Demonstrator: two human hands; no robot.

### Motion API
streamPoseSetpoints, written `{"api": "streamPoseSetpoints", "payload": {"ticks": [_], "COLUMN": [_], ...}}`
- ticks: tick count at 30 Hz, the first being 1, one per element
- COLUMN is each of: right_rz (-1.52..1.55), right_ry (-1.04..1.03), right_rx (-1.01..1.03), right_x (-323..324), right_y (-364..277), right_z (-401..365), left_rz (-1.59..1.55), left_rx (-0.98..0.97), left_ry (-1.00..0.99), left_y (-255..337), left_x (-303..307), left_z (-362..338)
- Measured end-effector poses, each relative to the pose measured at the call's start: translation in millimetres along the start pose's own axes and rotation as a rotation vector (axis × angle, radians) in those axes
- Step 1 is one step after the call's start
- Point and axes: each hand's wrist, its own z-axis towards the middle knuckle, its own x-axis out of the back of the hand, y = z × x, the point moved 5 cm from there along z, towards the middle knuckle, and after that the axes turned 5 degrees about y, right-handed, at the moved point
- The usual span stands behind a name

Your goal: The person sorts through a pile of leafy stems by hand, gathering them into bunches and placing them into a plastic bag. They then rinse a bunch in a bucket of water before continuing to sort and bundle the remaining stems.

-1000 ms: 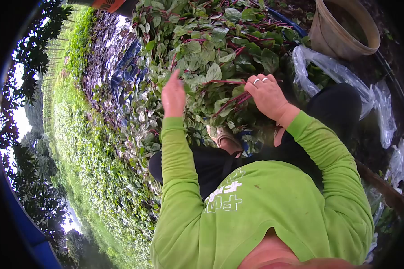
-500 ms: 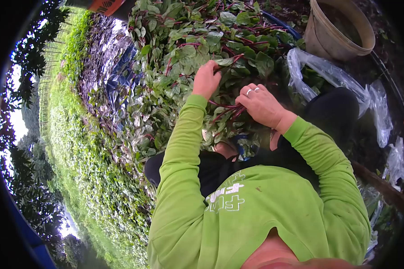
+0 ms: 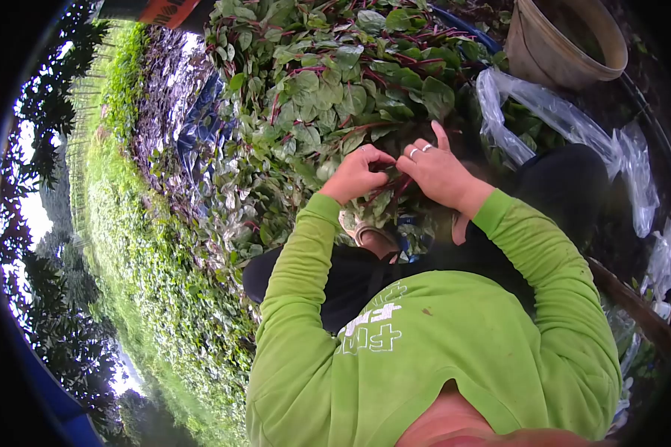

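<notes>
Your right hand (image 3: 446, 177) grasps red stems (image 3: 400, 185), one finger raised, seemingly to steady the bunch for your left (image 3: 354, 176). Your left fingers curl in beside it; you can't tell whether they grip anything. Leaves (image 3: 317, 86) pile beyond, bag (image 3: 555, 110) and bucket (image 3: 537, 52) rightward. Your fingers hide the stem ends.

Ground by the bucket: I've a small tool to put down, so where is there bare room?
Dark ground looks bare between bucket and clear plastic, and again between that plastic and the right knee. The leafy pile is crowded, as is the space around the left hand and right hand.
</notes>
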Motion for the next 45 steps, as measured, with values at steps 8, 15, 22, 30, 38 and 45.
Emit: {"api": "streamPoseSetpoints", "payload": {"ticks": [8, 15, 22, 30, 38, 45], "right_rz": [0.204, 0.152, 0.187, 0.162, 0.182, 0.092], "right_ry": [-0.064, -0.102, -0.064, 0.018, 0.212, 0.352], "right_rx": [0.092, -0.048, -0.111, -0.133, -0.129, -0.092], "right_x": [-6.1, -10.3, -7.8, -8.4, 1.8, 14.2], "right_y": [-32.2, -39.0, -23.5, -13.1, -2.6, -14.2], "right_z": [-22.0, -32.4, -33.4, -26.7, -17.3, -15.3], "left_rz": [0.740, 1.163, 0.967, 0.010, -0.233, -0.489], "left_rx": [-0.459, -0.585, -0.284, 0.302, 0.368, 0.285], "left_ry": [0.545, 0.329, 0.299, -0.024, 0.208, 0.072], "left_y": [19.1, 15.5, 16.3, 40.5, -2.3, -17.3], "left_x": [24.3, -51.1, -15.2, 67.0, 115.3, 91.8], "left_z": [45.7, 83.9, 77.6, 32.7, 6.4, -41.3]}}
